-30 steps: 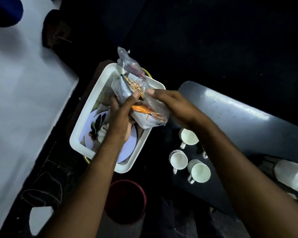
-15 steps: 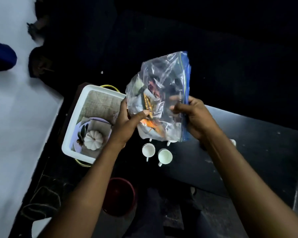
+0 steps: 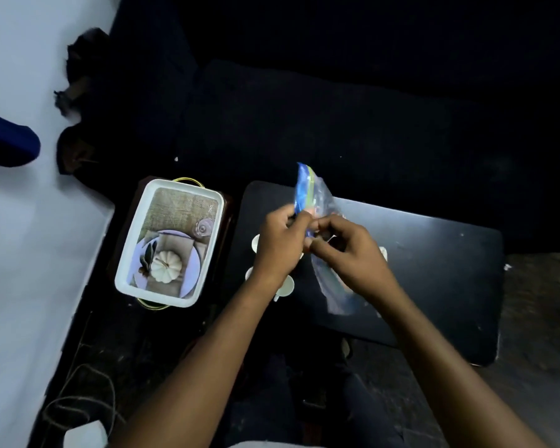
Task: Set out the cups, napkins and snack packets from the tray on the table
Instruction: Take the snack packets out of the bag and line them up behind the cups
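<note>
A clear zip bag [image 3: 320,202] with a blue seal strip holds snack packets; it hangs over the black table [image 3: 434,253]. My left hand [image 3: 280,250] and my right hand [image 3: 349,253] both pinch its top edge, fingers close together. Several white cups stand on the table under my hands, mostly hidden; one cup [image 3: 286,287] peeks out below my left wrist. The white tray [image 3: 128,253] sits to the left of the table, its printed bottom showing a pumpkin on a plate and nothing loose in it.
The tray rests on a dark stand with yellow wire handles [image 3: 186,180]. A pale floor [image 3: 29,253] lies to the left, with a cord [image 3: 75,405] coiled on the dark strip near my legs. Dark shoes [image 3: 78,150] lie far left.
The bag came off the tray and moved right over the table. It turned edge-on, and both hands closed in on its sealed top. The camera view shifted right.
</note>
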